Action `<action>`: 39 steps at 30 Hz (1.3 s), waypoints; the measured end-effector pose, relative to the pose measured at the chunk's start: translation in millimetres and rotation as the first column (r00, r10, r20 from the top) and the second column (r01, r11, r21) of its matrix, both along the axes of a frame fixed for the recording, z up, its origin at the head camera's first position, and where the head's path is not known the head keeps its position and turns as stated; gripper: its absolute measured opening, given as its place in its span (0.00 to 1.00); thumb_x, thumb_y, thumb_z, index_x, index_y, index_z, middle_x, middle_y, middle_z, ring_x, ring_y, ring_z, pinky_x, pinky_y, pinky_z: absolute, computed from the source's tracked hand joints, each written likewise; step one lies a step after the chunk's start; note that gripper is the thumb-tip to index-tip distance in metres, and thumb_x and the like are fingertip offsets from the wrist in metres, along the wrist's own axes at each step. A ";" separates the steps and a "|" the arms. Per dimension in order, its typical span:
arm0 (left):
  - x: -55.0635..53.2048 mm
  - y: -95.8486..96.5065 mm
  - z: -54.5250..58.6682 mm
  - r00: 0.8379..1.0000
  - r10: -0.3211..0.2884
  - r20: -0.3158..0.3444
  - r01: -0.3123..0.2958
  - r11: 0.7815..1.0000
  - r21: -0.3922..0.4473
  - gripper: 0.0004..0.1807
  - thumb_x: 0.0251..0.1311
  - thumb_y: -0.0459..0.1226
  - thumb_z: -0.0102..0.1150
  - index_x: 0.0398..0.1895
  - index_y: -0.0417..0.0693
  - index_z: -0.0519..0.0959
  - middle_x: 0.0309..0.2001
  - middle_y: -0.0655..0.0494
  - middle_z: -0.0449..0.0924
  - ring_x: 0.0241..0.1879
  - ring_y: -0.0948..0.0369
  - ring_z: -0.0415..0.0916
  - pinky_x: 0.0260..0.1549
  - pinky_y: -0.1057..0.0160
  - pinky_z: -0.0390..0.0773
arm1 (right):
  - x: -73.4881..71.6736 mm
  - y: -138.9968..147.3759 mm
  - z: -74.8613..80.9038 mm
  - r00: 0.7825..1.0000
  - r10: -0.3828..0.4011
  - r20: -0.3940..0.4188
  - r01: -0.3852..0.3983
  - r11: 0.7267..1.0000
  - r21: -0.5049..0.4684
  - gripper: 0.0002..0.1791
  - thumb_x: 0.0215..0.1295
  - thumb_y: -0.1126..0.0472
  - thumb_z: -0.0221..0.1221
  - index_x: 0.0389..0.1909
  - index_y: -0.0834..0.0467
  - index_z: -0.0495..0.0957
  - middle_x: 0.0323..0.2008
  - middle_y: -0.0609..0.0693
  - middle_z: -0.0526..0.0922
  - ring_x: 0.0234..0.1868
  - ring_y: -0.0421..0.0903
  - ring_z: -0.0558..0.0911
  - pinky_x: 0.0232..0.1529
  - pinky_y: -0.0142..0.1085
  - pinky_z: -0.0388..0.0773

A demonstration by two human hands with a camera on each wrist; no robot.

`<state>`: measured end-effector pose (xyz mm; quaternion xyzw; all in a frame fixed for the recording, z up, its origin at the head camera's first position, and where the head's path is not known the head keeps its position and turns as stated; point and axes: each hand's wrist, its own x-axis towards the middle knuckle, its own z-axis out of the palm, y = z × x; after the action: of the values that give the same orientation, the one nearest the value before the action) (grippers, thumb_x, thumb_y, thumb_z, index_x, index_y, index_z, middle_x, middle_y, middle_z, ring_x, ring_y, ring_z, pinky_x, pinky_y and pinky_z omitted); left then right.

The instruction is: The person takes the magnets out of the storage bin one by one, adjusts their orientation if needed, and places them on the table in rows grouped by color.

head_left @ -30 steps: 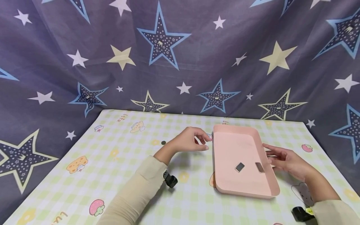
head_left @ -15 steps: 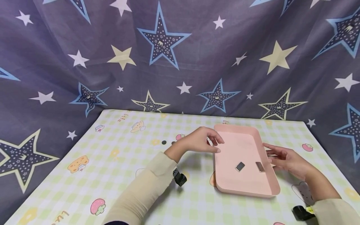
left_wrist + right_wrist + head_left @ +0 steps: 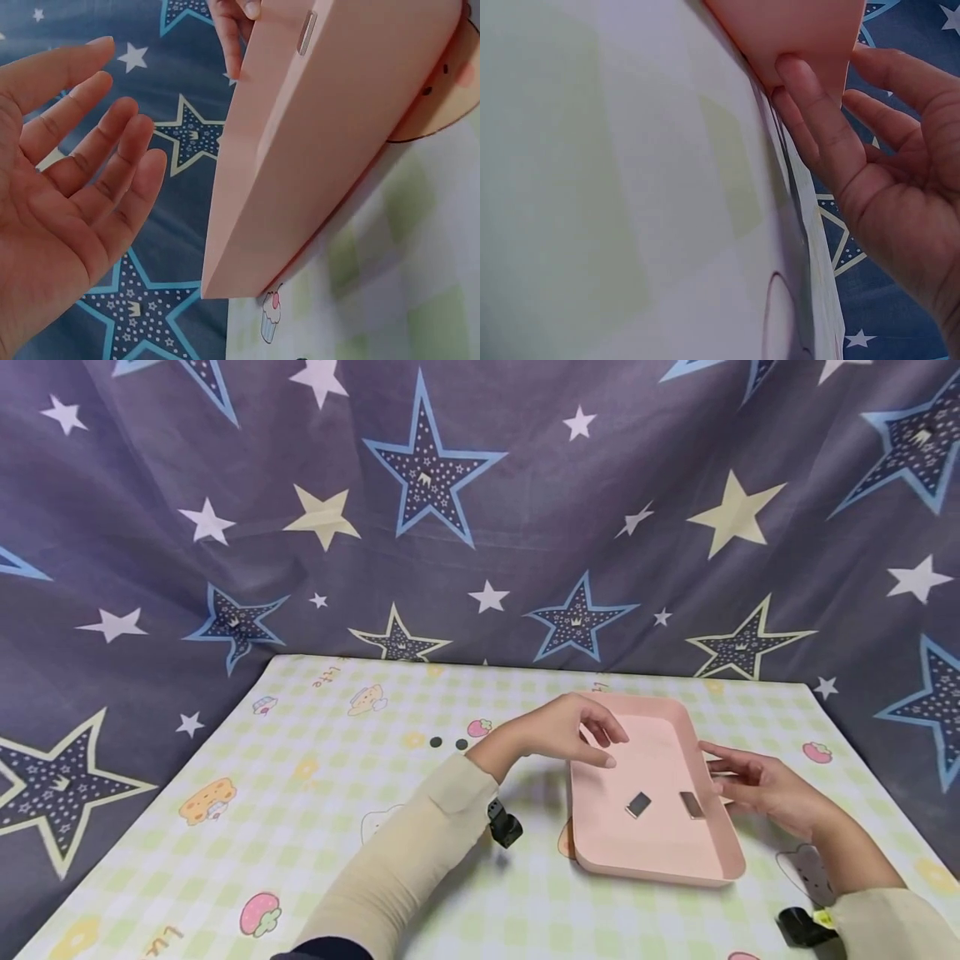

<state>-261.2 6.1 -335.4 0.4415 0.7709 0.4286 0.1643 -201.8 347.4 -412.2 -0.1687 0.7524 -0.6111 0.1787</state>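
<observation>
A shallow pink tray lies on the table. In it are a small dark rectangular piece with a shiny edge and a brownish flat rectangle by the right wall. My left hand hovers over the tray's left rim, fingers loosely bent. The left wrist view shows this palm holding nothing. Against the tray's outer right wall rests my right hand. From the right wrist, its extended fingers touch the pink wall.
Two dark round discs lie left of the tray on the checked tablecloth. A star-patterned curtain hangs behind the table. Each wrist carries a black camera, such as the left one.
My left hand has moved right, from beside the tray to over its left rim, uncovering the second dark disc. My right hand and the tray have stayed in place.
</observation>
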 end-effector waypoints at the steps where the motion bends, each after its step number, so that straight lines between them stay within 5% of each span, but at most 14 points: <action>1: -0.4 1.3 0.4 1.000 -0.003 0.003 0.003 1.000 -0.003 0.15 0.52 0.30 0.71 0.45 0.41 0.84 0.45 0.51 0.83 0.41 0.64 0.80 0.42 0.66 0.80 | -0.4 -0.6 0.1 1.000 0.004 -0.002 -0.004 1.000 0.000 0.32 0.73 0.68 0.52 0.75 0.56 0.57 0.54 0.45 0.78 0.51 0.41 0.81 0.45 0.41 0.82; 8: -4.9 16.1 -2.4 0.999 -0.040 0.017 0.040 0.999 -0.014 0.15 0.51 0.29 0.71 0.44 0.39 0.84 0.42 0.54 0.84 0.43 0.57 0.81 0.43 0.68 0.80 | -1.2 -1.6 -0.3 1.000 0.019 -0.007 -0.020 1.000 -0.023 0.31 0.73 0.70 0.50 0.74 0.54 0.59 0.54 0.46 0.78 0.51 0.41 0.81 0.45 0.41 0.82; 13: -9.2 28.9 -5.9 0.998 -0.051 0.027 0.052 0.998 -0.037 0.15 0.51 0.29 0.72 0.43 0.39 0.84 0.41 0.56 0.84 0.41 0.65 0.81 0.43 0.71 0.79 | -0.1 0.0 -2.5 1.000 0.020 -0.002 -0.020 1.000 -0.017 0.31 0.73 0.70 0.50 0.75 0.54 0.58 0.54 0.46 0.77 0.51 0.41 0.81 0.45 0.40 0.82; 19: -13.1 42.5 -4.8 0.993 -0.106 0.042 0.107 0.994 -0.023 0.15 0.51 0.26 0.70 0.44 0.35 0.83 0.44 0.48 0.84 0.39 0.66 0.80 0.47 0.69 0.78 | -0.9 1.0 -4.0 0.999 0.039 -0.002 -0.039 0.998 -0.044 0.31 0.73 0.71 0.50 0.75 0.53 0.58 0.55 0.46 0.78 0.52 0.41 0.81 0.46 0.41 0.82; 25: -16.6 58.4 -8.5 0.982 -0.175 0.072 0.176 0.984 -0.007 0.15 0.52 0.24 0.68 0.45 0.30 0.82 0.45 0.42 0.83 0.43 0.57 0.81 0.47 0.70 0.77 | -1.4 2.5 -4.0 0.999 0.037 0.001 -0.037 0.998 -0.055 0.31 0.73 0.71 0.50 0.74 0.53 0.59 0.54 0.46 0.78 0.52 0.42 0.81 0.45 0.41 0.82; 39: -21.5 77.2 -30.1 0.971 -0.183 0.156 0.199 0.975 -0.096 0.15 0.52 0.21 0.65 0.45 0.27 0.81 0.44 0.38 0.83 0.39 0.59 0.80 0.42 0.73 0.78 | -1.4 1.6 -3.6 1.000 0.023 -0.020 -0.024 0.999 -0.034 0.31 0.72 0.71 0.50 0.75 0.55 0.58 0.54 0.47 0.78 0.52 0.41 0.81 0.45 0.41 0.82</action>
<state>-282.6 83.3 -365.5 0.4714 0.7333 0.3983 0.2853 -203.2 349.0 -415.7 -0.1866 0.7415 -0.6201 0.1757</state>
